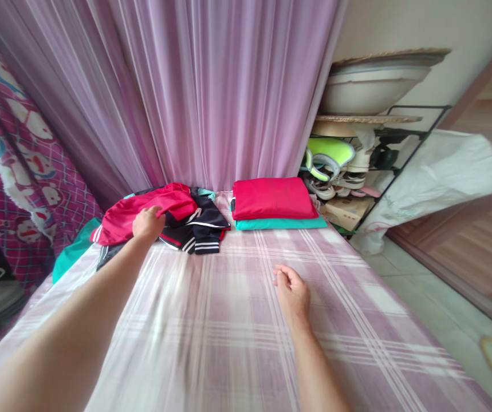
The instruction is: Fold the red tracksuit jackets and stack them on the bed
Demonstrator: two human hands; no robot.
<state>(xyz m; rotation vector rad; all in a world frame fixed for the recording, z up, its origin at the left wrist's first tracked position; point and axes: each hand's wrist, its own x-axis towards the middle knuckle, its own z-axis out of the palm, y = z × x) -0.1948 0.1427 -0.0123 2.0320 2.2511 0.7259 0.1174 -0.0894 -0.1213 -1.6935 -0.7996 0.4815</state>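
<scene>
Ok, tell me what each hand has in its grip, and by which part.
The left hand seems to grip the red garment at its near edge; the right hand holds nothing, curled above the plaid bedsheet.

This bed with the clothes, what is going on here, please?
A person is handling clothes on a plaid bedsheet. Their left hand is on a crumpled red garment, which partly lies over a black striped garment. Their right hand is over the sheet, holding nothing. A folded red cloth sits on a folded teal cloth.

Bright, soft light, prob. daylight; btm-left blur, edges warped.
</scene>
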